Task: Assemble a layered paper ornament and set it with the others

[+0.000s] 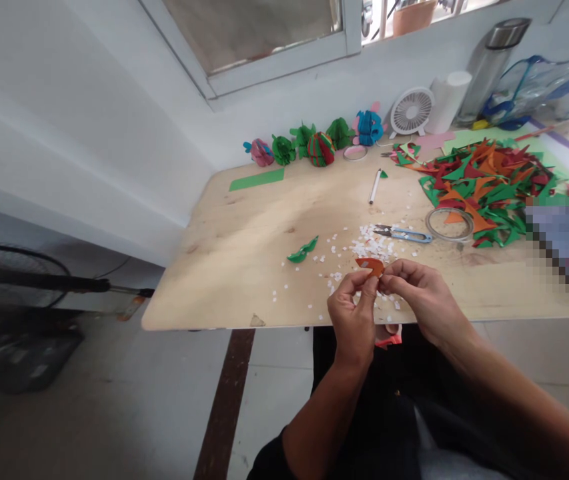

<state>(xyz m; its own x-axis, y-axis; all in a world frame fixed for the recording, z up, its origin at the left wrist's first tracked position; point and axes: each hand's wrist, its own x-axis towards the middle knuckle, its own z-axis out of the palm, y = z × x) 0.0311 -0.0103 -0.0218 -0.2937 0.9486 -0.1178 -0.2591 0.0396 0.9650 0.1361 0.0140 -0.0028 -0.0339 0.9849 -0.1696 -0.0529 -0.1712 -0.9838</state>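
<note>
Near the table's front edge, my left hand [355,310] pinches an orange paper piece [371,265] that has a small pale square on it. Against the right side of that piece, my right hand [418,293] has its fingers pressed together; whatever is between its fingertips is too small to make out. Small white paper squares [367,245] lie scattered around and beyond my hands. A green curved paper piece [303,251] with white bits on it rests to the left. Blue thread snips [410,235] lie just beyond my right hand.
Green, orange and red paper scraps [494,180] are heaped at right, beside a clear tape roll [449,224]. A white pen [375,187], green strip [257,179] and paper ornaments [321,149] lie farther back. Along the wall stand a small fan [412,112] and a bottle [494,70].
</note>
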